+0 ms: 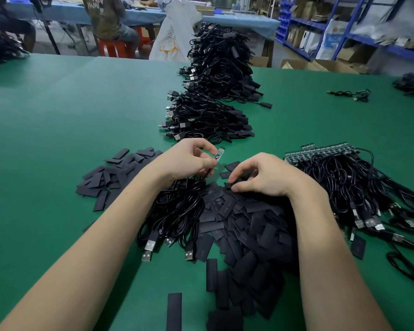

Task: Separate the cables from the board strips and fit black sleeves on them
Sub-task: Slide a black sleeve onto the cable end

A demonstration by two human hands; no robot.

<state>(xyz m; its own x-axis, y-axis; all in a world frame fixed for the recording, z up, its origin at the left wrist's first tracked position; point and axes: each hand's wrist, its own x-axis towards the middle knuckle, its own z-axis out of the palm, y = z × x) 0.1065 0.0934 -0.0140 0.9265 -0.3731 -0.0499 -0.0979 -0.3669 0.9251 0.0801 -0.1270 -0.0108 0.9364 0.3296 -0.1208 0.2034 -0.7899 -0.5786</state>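
Left hand (pixel 184 161) pinching small board (pixel 219 154) at cable (pixel 177 211) end, board tip raised clear of fingers, likely so sleeve can slide on. Right hand (pixel 263 175) curled over sleeve pile (pixel 244 225), fingertips pinching one sleeve (pixel 231 185), apparently picking next piece. Loose cables under left wrist, plugs toward near edge. Unseparated strips (pixel 304 155) with cables right, within reach. Finished stack (pixel 215 91) far centre on table (pixel 81 115), out of working area.

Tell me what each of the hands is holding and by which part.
The left hand pinches a cable's small circuit board at its lower, cable end. The right hand pinches a black sleeve at its edge, atop the sleeve pile.
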